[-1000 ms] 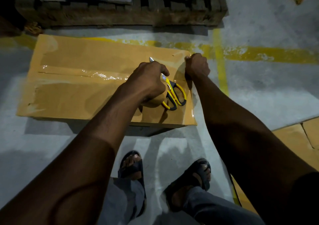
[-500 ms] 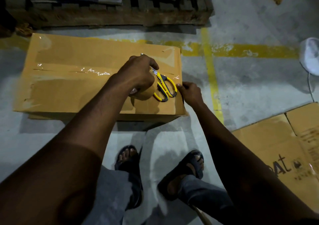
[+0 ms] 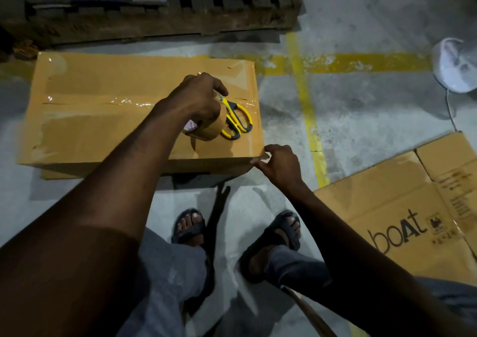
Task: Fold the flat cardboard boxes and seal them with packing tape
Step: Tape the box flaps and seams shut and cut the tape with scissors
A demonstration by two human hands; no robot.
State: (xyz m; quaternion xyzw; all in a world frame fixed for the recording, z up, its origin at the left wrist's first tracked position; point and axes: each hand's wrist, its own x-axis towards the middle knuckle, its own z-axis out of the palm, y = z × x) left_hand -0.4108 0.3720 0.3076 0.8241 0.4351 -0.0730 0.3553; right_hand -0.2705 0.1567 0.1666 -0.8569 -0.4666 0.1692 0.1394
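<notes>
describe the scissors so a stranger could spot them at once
Find the taped cardboard box on the floor before the wooden pallet. At its right end, the left hand grips a tape roll. The scissors stick out beside it, alone in having yellow-and-black loop handles.

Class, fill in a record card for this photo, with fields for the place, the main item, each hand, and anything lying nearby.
Place: concrete floor with yellow painted lines
Main item: box, folded up, with clear tape along its top seam
Left hand: grips tape roll and yellow-handled scissors together, over the box top
Right hand: fingers curled at the box's near right corner, apparently pinching it
Nearby: flat carton printed "boAt", to the right; wooden pallet behind the box
</notes>
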